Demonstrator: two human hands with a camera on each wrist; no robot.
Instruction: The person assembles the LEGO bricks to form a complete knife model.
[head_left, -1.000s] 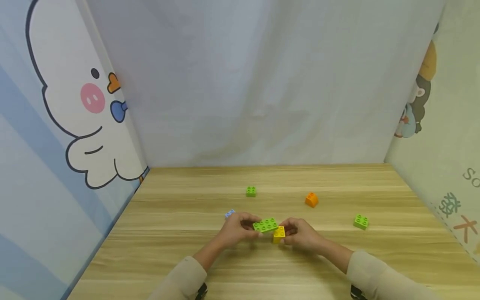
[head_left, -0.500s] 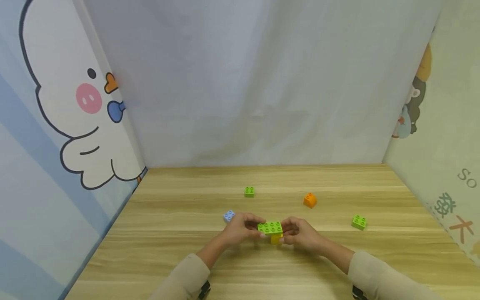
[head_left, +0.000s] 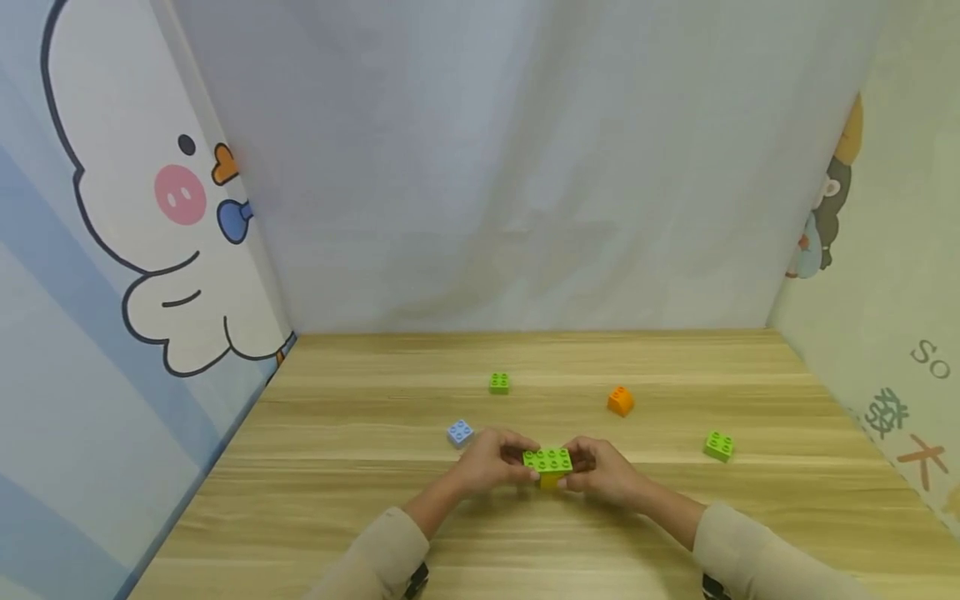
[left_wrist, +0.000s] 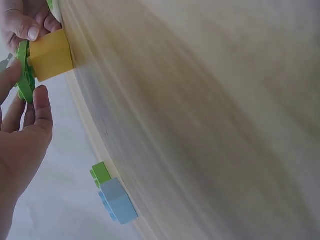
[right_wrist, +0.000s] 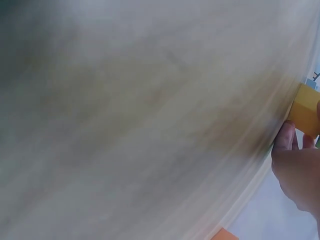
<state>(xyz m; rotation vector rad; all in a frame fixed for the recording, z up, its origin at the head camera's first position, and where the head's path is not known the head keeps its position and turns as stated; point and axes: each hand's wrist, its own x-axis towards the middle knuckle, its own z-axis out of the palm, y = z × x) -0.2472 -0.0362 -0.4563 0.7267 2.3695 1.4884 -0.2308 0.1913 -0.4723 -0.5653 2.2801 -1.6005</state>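
Observation:
My left hand (head_left: 491, 461) pinches the left end of a long green toy brick (head_left: 547, 460), its studs facing up. Beneath the green brick is a yellow brick (head_left: 551, 482), which my right hand (head_left: 602, 473) holds from the right side. In the left wrist view the green brick (left_wrist: 25, 75) lies slightly aslant against the studded side of the yellow brick (left_wrist: 51, 55); whether it is fully pressed on I cannot tell. The right wrist view catches only part of the yellow brick (right_wrist: 304, 111) at its edge, with fingers beside it.
On the wooden table (head_left: 337, 500) a light blue brick (head_left: 460, 432) lies just beyond my left hand. A small green brick (head_left: 498, 383) sits farther back. An orange curved brick (head_left: 620, 401) and another green brick (head_left: 718, 446) are to the right. A grey-white curtain (head_left: 525, 167) hangs behind.
The long green brick has moved right with my left hand, from beside and partly over the yellow brick to on top of it. The right hand has stayed nearly in place.

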